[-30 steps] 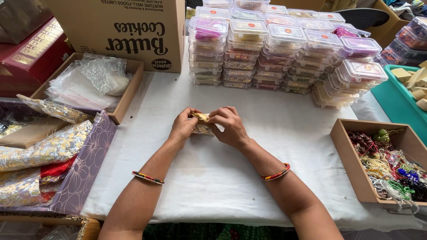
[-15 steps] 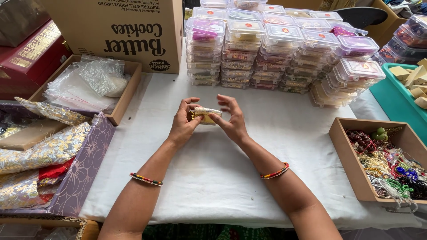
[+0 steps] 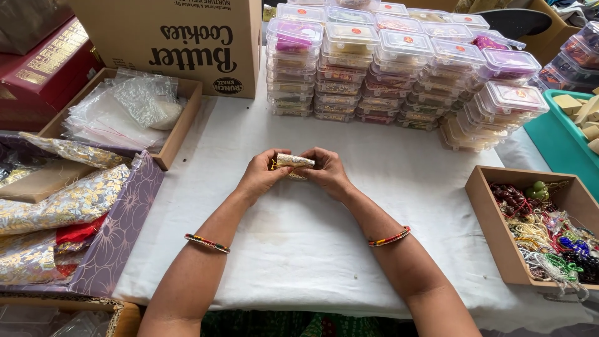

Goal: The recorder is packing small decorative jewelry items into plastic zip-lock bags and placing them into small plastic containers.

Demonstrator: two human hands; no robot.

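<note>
A small folded pouch of gold and white fabric [image 3: 293, 162] is held between both hands just above the white tablecloth [image 3: 299, 249]. My left hand [image 3: 262, 175] pinches its left end, thumb on top. Its right end is gripped by my right hand [image 3: 327, 171], fingers curled over it. A beaded bangle circles each wrist. Part of the pouch is hidden by my fingers.
Stacks of clear lidded plastic boxes [image 3: 399, 68] stand at the back. A large cardboard carton [image 3: 175, 37] sits back left, with a tray of clear plastic bags [image 3: 125, 112] before it. Gold-patterned fabric bags [image 3: 56, 206] lie left. A box of beaded strings [image 3: 543, 231] sits right.
My hands lifted the pouch with my right fingers spread, then came back down; both hands now close on its ends near the cloth.
</note>
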